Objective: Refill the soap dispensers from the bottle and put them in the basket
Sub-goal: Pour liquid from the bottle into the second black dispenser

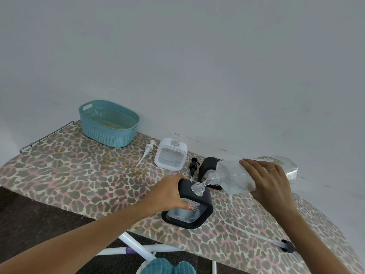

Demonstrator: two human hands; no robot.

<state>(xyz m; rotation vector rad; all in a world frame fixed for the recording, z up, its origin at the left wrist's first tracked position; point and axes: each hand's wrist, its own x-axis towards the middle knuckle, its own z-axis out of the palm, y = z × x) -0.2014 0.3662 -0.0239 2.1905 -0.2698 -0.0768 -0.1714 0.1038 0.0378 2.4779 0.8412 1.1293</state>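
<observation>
1. The left hand (pixel 169 192) grips the near black square soap dispenser (pixel 184 187) from its left side. The fingers are curled round the frame and the thumb presses on the clear front window.
2. This dispenser stands upright near the front edge of the leopard-print ironing board (pixel 79 171), and its clear threaded neck is open at the top.
3. The right hand (pixel 270 180) holds the clear plastic bottle (pixel 231 175) round its body. The bottle is tilted almost flat, with its mouth pointing left and down, just above the dispenser's neck.
4. A thin stream of clear liquid (pixel 203 183) runs from the bottle mouth into the neck.
5. A second black soap dispenser (pixel 208 165) stands just behind the bottle, partly hidden by it.
6. A white square soap dispenser (pixel 170 155) stands farther left, its neck open. A white pump head (pixel 146 155) lies just left of it, and a small black pump head (pixel 192 167) lies at its right side.
7. The teal woven-look plastic basket (pixel 108 123) stands at the far left of the board, close to the wall and well apart from all three dispensers.
8. Another black pump with a long clear tube (pixel 284 246) lies on the board at the near right.
</observation>
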